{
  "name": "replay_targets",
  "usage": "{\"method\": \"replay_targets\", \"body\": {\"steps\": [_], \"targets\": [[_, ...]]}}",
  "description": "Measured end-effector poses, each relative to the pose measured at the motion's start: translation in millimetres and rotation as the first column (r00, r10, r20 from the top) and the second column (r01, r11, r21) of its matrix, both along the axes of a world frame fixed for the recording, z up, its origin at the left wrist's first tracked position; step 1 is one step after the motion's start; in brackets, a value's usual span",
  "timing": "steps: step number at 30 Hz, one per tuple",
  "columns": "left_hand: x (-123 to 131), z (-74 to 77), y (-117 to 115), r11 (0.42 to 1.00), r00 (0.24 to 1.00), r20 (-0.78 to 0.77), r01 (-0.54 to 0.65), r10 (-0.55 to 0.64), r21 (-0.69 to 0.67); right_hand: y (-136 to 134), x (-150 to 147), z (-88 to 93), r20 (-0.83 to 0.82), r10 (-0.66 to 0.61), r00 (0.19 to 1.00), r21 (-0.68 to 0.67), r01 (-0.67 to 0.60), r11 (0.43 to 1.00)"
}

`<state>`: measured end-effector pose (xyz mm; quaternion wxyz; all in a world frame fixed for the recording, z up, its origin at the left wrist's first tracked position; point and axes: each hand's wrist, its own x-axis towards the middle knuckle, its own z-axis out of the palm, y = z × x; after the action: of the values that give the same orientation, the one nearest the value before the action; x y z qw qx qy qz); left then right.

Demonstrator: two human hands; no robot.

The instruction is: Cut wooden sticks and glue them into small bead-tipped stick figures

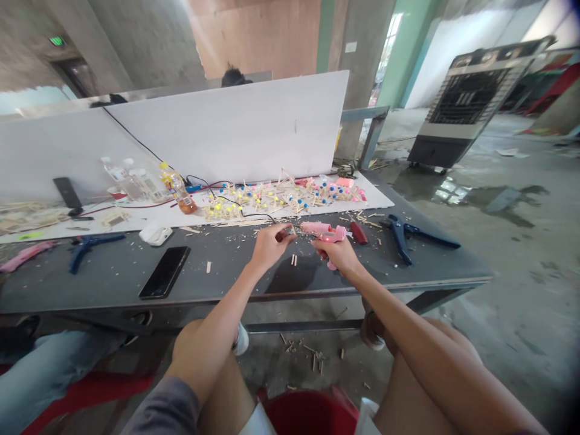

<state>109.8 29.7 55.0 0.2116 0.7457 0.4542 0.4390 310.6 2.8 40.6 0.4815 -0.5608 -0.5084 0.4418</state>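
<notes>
My right hand (pixel 338 252) is wrapped round the handle of a pink glue gun (pixel 334 233), whose nozzle end points left. Close to that end, my left hand (pixel 270 246) pinches a small wooden stick piece (pixel 293 230); its exact shape is too small to make out. Below the hands, short stick pieces (pixel 294 260) lie on the dark table (pixel 244 272). Behind them spreads a crowd of little stick constructions (pixel 272 198) with yellow, blue and pink balls.
Blue cutters (pixel 401 235) and a red-handled tool (pixel 358 233) lie to the right. On the left are a phone (pixel 165 272), more blue cutters (pixel 86 246), another pink glue gun (pixel 27 255) and bottles (pixel 179 188). A white panel (pixel 235 133) stands behind; someone's leg (pixel 58 362) shows lower left.
</notes>
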Motion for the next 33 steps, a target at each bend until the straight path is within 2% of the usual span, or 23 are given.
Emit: {"method": "replay_targets", "body": {"steps": [12, 33], "targets": [[-1.0, 3.2, -2.4, 1.000, 1.000, 0.002, 0.012, -0.012, -0.002, 1.4, -0.4, -0.2, 0.004, -0.020, 1.000, -0.035, 0.020, 0.999], [-2.8, -0.8, 0.7, 1.000, 1.000, 0.023, -0.008, 0.007, 0.020, 0.9, 0.6, 0.4, 0.033, -0.016, 0.999, -0.030, 0.017, 0.999]]}}
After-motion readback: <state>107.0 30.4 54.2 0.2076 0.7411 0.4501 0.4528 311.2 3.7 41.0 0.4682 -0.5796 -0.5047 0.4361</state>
